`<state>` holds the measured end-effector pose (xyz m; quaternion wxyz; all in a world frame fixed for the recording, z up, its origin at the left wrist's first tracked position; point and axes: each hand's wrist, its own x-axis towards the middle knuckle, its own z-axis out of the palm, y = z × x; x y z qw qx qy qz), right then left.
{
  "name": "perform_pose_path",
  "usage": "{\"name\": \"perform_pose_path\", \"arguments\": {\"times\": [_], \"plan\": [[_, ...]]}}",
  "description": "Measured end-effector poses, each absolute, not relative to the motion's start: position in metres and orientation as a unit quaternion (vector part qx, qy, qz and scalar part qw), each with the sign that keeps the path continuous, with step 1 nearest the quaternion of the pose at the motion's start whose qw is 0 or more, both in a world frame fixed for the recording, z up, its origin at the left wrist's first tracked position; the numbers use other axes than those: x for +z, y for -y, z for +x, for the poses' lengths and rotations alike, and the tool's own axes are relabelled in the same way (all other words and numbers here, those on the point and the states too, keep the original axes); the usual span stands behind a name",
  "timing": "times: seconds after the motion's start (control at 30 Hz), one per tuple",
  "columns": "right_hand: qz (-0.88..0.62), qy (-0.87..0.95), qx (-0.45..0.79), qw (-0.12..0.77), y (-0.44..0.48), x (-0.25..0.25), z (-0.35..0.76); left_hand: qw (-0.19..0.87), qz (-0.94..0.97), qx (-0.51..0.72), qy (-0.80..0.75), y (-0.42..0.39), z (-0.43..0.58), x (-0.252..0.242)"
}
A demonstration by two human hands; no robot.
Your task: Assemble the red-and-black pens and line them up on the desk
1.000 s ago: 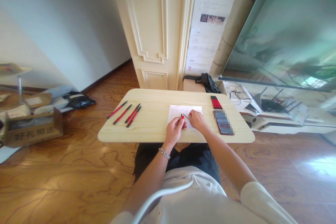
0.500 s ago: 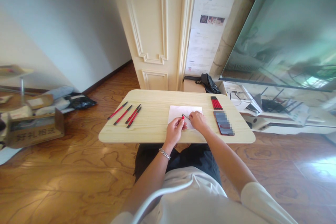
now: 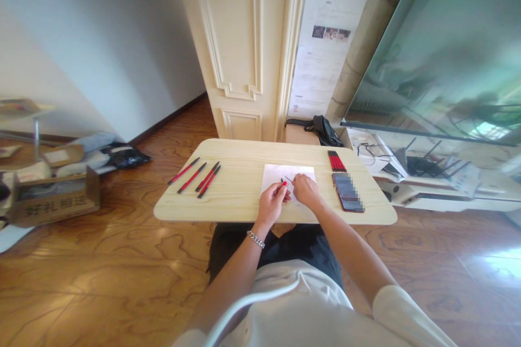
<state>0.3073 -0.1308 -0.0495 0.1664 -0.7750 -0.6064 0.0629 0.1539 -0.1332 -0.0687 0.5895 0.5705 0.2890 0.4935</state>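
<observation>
Wood-grained table (image 3: 236, 173) bears white paper (image 3: 272, 171); over it, the person's left hand (image 3: 272, 201) pinches a red-and-black pen piece (image 3: 285, 184); the right hand (image 3: 305, 190), just beside, grips a thin dark rod (image 3: 287, 178) slanting leftward and away, free end near that piece.

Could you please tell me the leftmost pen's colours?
The slim leftmost pen is red with a black far end, best seen in the head view.

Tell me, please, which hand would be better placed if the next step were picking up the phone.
Right, I think: the right hand is nearer the phone, while the left hand is farther off, holding a red piece. The right, though, holds a thin dark piece.
</observation>
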Motion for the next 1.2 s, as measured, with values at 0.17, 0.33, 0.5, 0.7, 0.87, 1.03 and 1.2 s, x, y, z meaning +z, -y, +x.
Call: {"name": "perform_pose_path", "arguments": {"times": [0.17, 0.33, 0.5, 0.7, 0.87, 1.03, 1.2], "plan": [[-0.666, 0.533, 0.251, 0.458, 0.124, -0.026, 0.318, 0.591, 0.567, 0.498, -0.284, 0.134, 0.156, -0.071], [-0.514, 0.446, 0.344, 0.647, 0.128, 0.000, 0.310, 0.596, 0.567, 0.495, -0.281, 0.132, 0.157, -0.074], [-0.503, 0.431, 0.367, 0.653, 0.134, 0.008, 0.296, 0.591, 0.574, 0.491, -0.284, 0.132, 0.157, -0.074], [-0.511, 0.446, 0.370, 0.634, 0.137, 0.005, 0.292, 0.581, 0.584, 0.490, -0.284, 0.133, 0.156, -0.072], [-0.515, 0.446, 0.363, 0.635, 0.136, 0.002, 0.293, 0.581, 0.582, 0.492, -0.285, 0.134, 0.156, -0.071], [-0.525, 0.442, 0.351, 0.637, 0.135, 0.000, 0.292, 0.587, 0.580, 0.487, -0.285, 0.134, 0.155, -0.070], [-0.531, 0.439, 0.342, 0.639, 0.134, -0.002, 0.293, 0.585, 0.583, 0.489, -0.280, 0.135, 0.155, -0.072]]}}
